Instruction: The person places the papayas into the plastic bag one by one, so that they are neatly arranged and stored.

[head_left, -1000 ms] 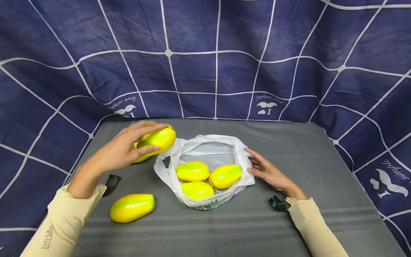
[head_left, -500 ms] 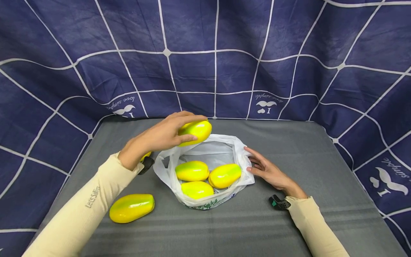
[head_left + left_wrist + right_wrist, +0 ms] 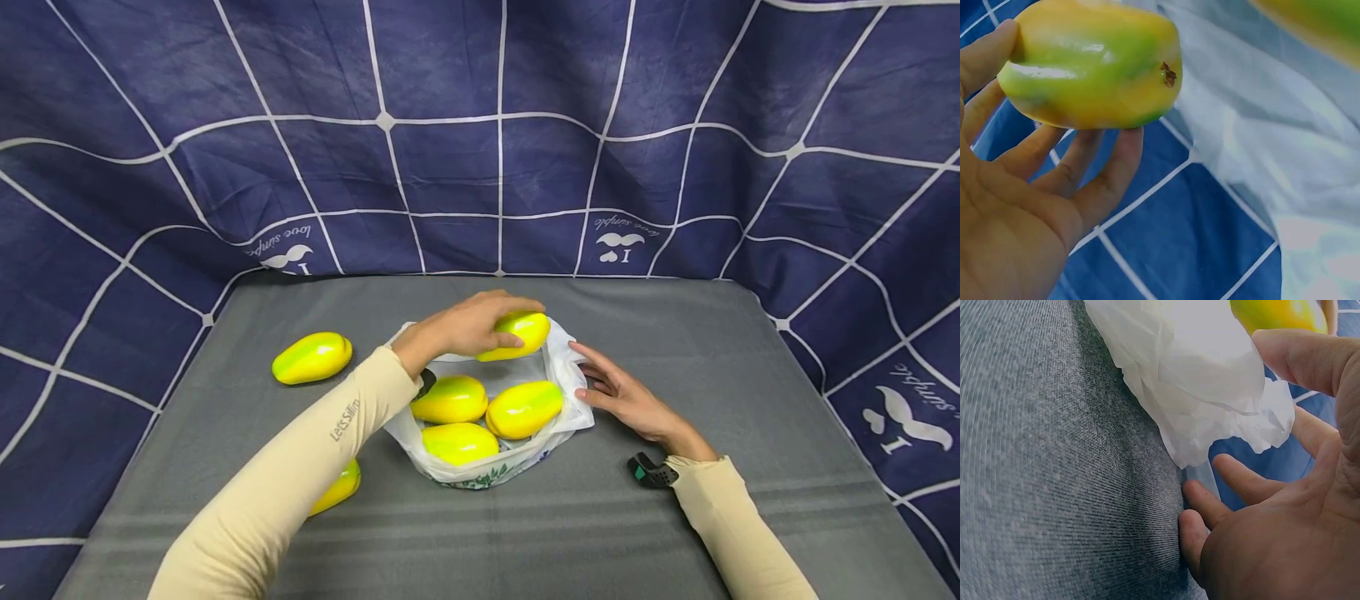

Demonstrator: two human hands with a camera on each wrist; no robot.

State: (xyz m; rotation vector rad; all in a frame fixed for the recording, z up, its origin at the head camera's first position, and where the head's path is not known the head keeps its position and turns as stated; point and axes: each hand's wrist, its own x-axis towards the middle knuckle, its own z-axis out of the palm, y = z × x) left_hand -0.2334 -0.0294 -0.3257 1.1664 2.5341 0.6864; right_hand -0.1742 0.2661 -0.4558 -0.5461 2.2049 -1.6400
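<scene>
A yellow-green papaya (image 3: 529,331) is held in my left hand (image 3: 467,327) over the far part of a white plastic bag (image 3: 567,379). In the left wrist view, thumb and fingers curve round this papaya (image 3: 1094,65). Inside the open-mouthed bag lie three more: a left papaya (image 3: 452,399), a right papaya (image 3: 525,409) and a near papaya (image 3: 461,443). My right hand (image 3: 630,406) touches the bag's right side, thumb and forefinger spread apart. In the right wrist view, the bag (image 3: 1204,381) meets the thumb and covers the forefinger's tip.
On the grey cloth (image 3: 675,533), one papaya (image 3: 312,358) lies left of the bag. A nearer papaya (image 3: 337,490) is partly hidden by the left sleeve (image 3: 300,475). A blue checked curtain (image 3: 442,167) rises behind and along both sides.
My left hand has carried its papaya rightward from left of the bag to above its mouth, dropping lower since half a second ago. The right hand has stayed at the bag's side.
</scene>
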